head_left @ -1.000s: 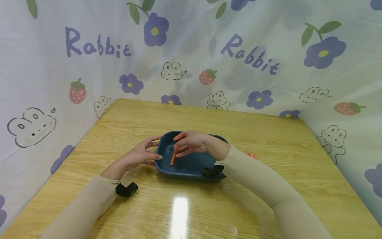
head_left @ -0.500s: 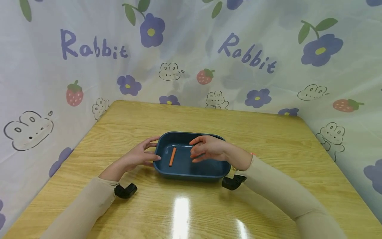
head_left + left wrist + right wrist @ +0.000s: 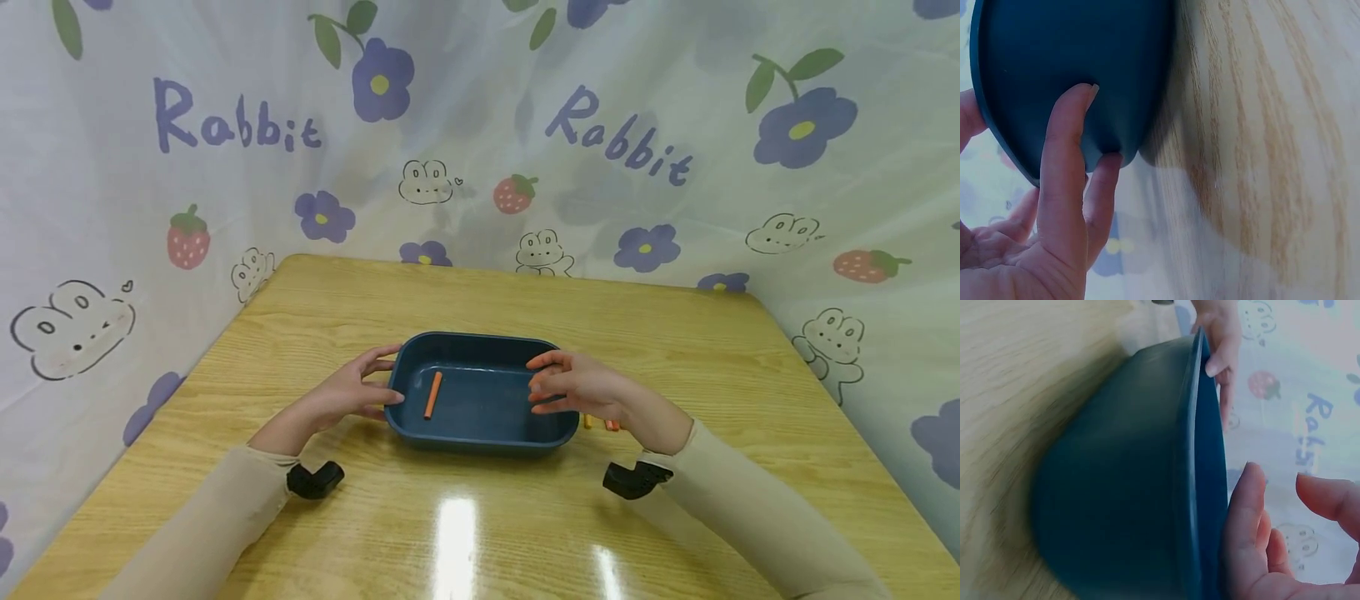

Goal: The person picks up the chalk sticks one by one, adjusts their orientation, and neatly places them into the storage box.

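A dark blue basin [image 3: 480, 444] with rounded corners stands on the table. A short, thin orange stick [image 3: 432, 395] lies in its left part. My left hand [image 3: 351, 387] rests on the basin's left end. In the left wrist view its spread fingers [image 3: 1063, 144] touch the outer wall. My right hand [image 3: 588, 387] hovers over the basin's right end, fingers loosely bent. Nothing shows between its thumb and fingers in the right wrist view, where the basin's wall [image 3: 1122, 462] fills the middle.
Just right of the basin, partly hidden by my right hand, lie a small yellow piece [image 3: 588, 422] and a red one [image 3: 612, 425]. The wooden table [image 3: 495, 292] ends at a patterned cloth [image 3: 480, 125] on the back and sides.
My right hand has let go of the orange stick, which stays in the basin, and has moved right to the basin's right end. My left hand has kept its place.
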Demonstrator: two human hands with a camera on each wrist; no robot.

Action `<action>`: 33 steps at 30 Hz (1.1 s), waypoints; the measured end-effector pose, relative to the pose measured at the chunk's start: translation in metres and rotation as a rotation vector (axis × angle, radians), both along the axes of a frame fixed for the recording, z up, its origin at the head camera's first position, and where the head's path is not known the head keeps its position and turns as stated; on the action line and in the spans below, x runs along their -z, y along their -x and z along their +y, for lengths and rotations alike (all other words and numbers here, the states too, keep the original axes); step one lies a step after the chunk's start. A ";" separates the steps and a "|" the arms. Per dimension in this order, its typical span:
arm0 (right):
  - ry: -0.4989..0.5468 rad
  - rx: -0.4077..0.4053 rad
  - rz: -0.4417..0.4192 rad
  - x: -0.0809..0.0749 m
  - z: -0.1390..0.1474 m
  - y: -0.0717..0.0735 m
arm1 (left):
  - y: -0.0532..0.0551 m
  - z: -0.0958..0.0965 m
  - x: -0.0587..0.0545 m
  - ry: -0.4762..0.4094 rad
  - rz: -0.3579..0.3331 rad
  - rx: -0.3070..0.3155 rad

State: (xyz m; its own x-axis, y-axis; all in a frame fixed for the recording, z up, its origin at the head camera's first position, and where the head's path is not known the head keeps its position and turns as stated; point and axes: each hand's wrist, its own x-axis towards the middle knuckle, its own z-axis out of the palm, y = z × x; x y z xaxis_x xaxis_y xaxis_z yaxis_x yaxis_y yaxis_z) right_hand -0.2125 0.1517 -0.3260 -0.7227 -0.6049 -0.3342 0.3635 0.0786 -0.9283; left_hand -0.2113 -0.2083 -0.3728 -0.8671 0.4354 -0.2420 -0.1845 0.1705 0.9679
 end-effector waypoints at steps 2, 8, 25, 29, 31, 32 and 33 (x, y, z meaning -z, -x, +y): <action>0.000 0.019 0.011 0.002 0.007 -0.002 | 0.000 0.000 0.000 0.000 0.001 -0.002; -0.002 0.080 0.054 0.010 0.027 -0.005 | -0.001 0.001 0.001 -0.003 0.000 -0.006; -0.100 0.233 0.041 0.027 0.074 -0.015 | 0.001 0.001 0.002 0.001 -0.006 -0.005; -0.185 0.275 0.082 0.031 0.087 -0.017 | 0.001 0.001 0.003 0.001 -0.006 -0.007; -0.211 0.290 0.099 0.033 0.092 -0.017 | 0.001 0.000 0.003 0.000 -0.006 -0.010; -0.223 0.297 0.106 0.035 0.094 -0.017 | 0.001 0.000 0.003 -0.001 -0.006 -0.012; -0.230 0.300 0.114 0.036 0.096 -0.017 | 0.001 0.000 0.003 -0.001 -0.007 -0.014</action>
State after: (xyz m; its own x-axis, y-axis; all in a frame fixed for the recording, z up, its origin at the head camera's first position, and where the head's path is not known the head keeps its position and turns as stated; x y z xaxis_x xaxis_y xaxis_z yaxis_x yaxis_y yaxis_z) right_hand -0.1956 0.2472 -0.3619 -0.8965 -0.2794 -0.3439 0.2976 0.1952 -0.9345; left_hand -0.2126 -0.2088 -0.3759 -0.8714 0.4238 -0.2472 -0.1932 0.1667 0.9669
